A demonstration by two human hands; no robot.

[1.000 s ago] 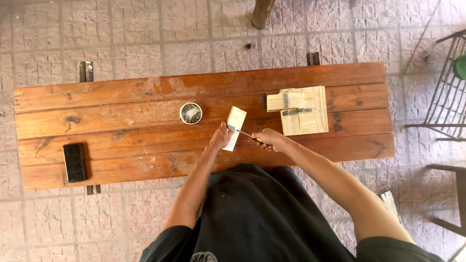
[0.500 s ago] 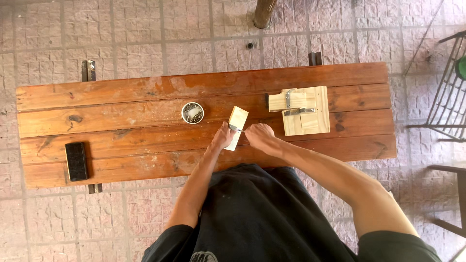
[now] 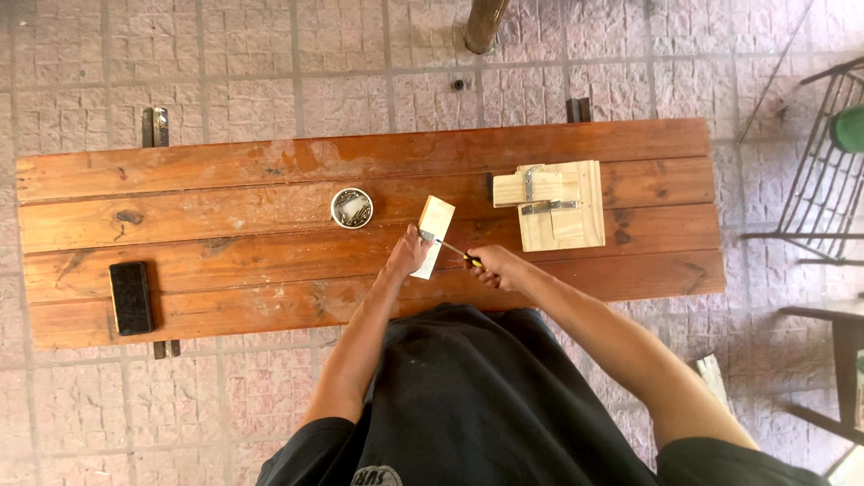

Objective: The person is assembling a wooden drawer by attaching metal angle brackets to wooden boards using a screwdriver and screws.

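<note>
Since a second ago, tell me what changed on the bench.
The right hand drew back rightward, its screwdriver tip again on the small wood block. The left hand still steadies the block. The tin, phone and wooden assembly stayed put.

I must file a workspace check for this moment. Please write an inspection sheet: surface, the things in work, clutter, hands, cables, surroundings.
Surface: wooden plank table, reddish, worn finish.
Job's things: pale wood block; screwdriver, tip at the block.
Clutter: small round tin; dark flat phone-like thing; pale wooden assembly with metal hinge.
Hands: left hand steadies the block; right hand grips the screwdriver handle.
Cables: nothing seen.
Surroundings: tiled floor; post behind the table; metal chair frame at the right.
</note>
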